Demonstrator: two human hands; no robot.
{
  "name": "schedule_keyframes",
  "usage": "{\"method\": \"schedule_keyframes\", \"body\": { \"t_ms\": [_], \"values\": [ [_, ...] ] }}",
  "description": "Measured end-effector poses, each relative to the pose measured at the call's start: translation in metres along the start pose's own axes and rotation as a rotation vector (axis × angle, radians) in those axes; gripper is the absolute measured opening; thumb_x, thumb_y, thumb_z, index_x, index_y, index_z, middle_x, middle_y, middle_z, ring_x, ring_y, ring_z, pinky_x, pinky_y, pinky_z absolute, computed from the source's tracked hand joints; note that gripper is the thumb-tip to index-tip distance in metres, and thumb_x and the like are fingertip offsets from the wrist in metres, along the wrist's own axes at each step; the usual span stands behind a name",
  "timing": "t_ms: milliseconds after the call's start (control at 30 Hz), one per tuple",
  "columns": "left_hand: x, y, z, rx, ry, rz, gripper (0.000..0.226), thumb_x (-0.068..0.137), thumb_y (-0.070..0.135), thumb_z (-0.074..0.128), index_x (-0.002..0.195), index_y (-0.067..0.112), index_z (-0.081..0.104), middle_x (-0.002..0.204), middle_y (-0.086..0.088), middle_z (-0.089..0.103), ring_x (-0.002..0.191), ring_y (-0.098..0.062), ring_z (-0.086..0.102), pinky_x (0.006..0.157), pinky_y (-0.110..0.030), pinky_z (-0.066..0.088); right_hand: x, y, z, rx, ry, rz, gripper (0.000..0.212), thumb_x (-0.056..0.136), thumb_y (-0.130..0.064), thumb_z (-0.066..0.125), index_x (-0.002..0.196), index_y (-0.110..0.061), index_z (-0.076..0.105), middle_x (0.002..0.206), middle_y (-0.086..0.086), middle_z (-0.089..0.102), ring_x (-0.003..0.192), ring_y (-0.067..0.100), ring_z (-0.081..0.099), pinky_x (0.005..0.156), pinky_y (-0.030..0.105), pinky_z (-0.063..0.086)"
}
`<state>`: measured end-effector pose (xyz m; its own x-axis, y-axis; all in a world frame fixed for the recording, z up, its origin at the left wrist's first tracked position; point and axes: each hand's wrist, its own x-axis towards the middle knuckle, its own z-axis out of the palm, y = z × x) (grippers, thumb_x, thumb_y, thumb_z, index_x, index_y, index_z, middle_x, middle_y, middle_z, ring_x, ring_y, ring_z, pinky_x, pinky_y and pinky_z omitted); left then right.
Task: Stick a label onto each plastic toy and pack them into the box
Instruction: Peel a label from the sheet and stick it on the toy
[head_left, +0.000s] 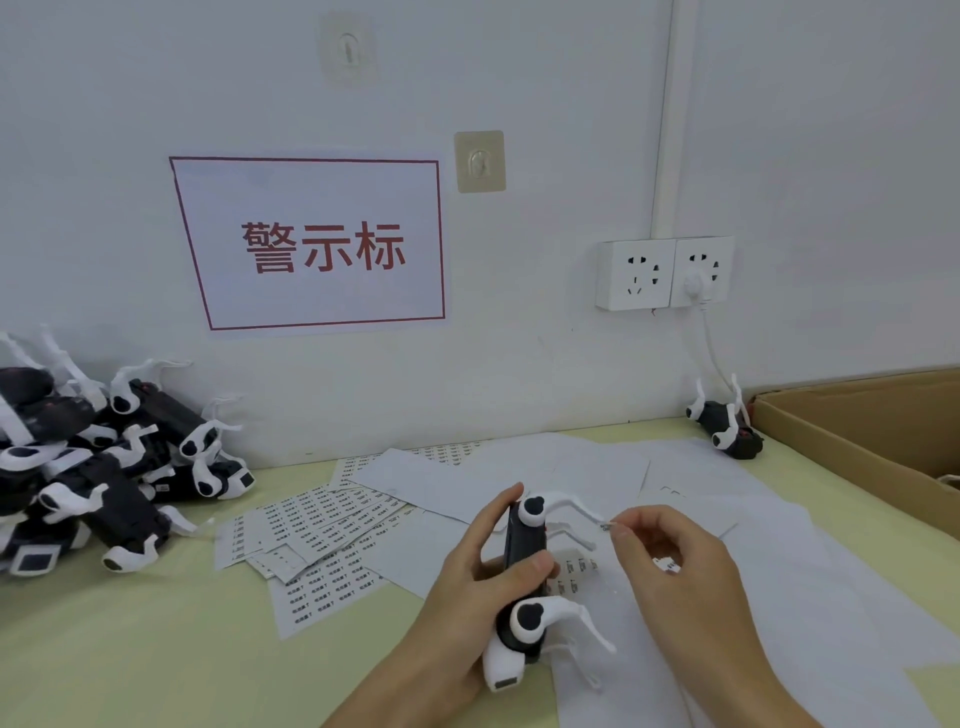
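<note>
My left hand (467, 577) grips a black and white plastic toy (524, 551) with white legs, held upright over the table. My right hand (670, 566) pinches a small label (607, 527) between thumb and forefinger, just right of the toy's upper leg. Sheets of printed labels (317, 525) lie fanned out on the table behind my hands. A pile of several similar toys (104, 457) sits at the left. One more toy (727, 426) lies by the open cardboard box (857, 431) at the right.
Blank white backing sheets (727, 519) cover the table under my hands. The wall behind carries a red-bordered sign (317, 244), two hooks and a double socket (665, 273) with a plugged-in white cable running down to the table.
</note>
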<state>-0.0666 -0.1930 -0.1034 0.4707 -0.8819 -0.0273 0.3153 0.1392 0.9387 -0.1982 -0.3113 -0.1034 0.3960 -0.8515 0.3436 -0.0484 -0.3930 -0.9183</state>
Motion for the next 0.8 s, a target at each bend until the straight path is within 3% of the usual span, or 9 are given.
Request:
{"method": "schedule_keyframes", "body": {
  "t_ms": [133, 267, 400, 533, 733, 800],
  "values": [
    [0.002, -0.003, -0.003, -0.017, -0.001, 0.002, 0.064, 0.073, 0.012, 0.084, 0.118, 0.052, 0.065, 0.092, -0.019, 0.067, 0.075, -0.027, 0.067, 0.068, -0.033, 0.054, -0.002, -0.002, 0.000, 0.010, 0.018, -0.046, 0.017, 0.088, -0.014, 0.068, 0.076, -0.025, 0.069, 0.075, -0.009, 0.065, 0.074, 0.008, 0.058, 0.063, 0.028, 0.044],
    [0.003, -0.005, -0.003, 0.000, -0.033, 0.014, 0.068, 0.068, 0.013, 0.076, 0.124, 0.050, 0.063, 0.094, -0.016, 0.068, 0.076, -0.026, 0.066, 0.070, -0.034, 0.053, -0.007, -0.005, 0.002, -0.079, -0.036, -0.172, 0.020, 0.086, -0.011, 0.070, 0.078, -0.029, 0.067, 0.088, -0.011, 0.059, 0.089, 0.008, 0.055, 0.067, 0.019, 0.043],
    [0.003, -0.005, -0.006, 0.025, -0.069, 0.059, 0.068, 0.071, 0.008, 0.073, 0.128, 0.043, 0.064, 0.126, 0.004, 0.068, 0.105, -0.021, 0.070, 0.083, -0.034, 0.056, -0.007, -0.007, 0.001, -0.168, -0.116, -0.233, 0.023, 0.084, -0.012, 0.072, 0.076, -0.033, 0.067, 0.095, -0.020, 0.051, 0.100, 0.004, 0.053, 0.079, 0.023, 0.041],
    [0.001, -0.004, -0.005, 0.084, -0.073, 0.133, 0.056, 0.075, 0.008, 0.070, 0.122, 0.038, 0.067, 0.130, 0.006, 0.065, 0.117, -0.026, 0.064, 0.096, -0.041, 0.052, -0.005, -0.015, -0.001, -0.249, -0.189, -0.284, 0.024, 0.083, -0.014, 0.075, 0.073, -0.035, 0.066, 0.108, -0.019, 0.049, 0.112, 0.000, 0.048, 0.093, 0.030, 0.037],
    [0.005, -0.006, -0.007, -0.021, -0.091, 0.134, 0.055, 0.075, 0.000, 0.073, 0.124, 0.025, 0.065, 0.129, -0.009, 0.062, 0.088, -0.038, 0.066, 0.087, -0.045, 0.054, 0.014, -0.039, 0.002, -0.404, -0.384, -0.305, 0.021, 0.088, -0.024, 0.070, 0.075, -0.040, 0.065, 0.116, -0.028, 0.046, 0.115, -0.001, 0.047, 0.099, 0.029, 0.036],
    [0.005, -0.006, -0.008, -0.038, -0.091, 0.128, 0.057, 0.074, -0.001, 0.074, 0.124, 0.024, 0.066, 0.127, -0.009, 0.063, 0.084, -0.037, 0.067, 0.084, -0.043, 0.055, 0.022, -0.049, 0.004, -0.469, -0.450, -0.328, 0.019, 0.088, -0.026, 0.069, 0.073, -0.038, 0.066, 0.115, -0.028, 0.047, 0.115, -0.002, 0.047, 0.094, 0.021, 0.035]
  ]
}}
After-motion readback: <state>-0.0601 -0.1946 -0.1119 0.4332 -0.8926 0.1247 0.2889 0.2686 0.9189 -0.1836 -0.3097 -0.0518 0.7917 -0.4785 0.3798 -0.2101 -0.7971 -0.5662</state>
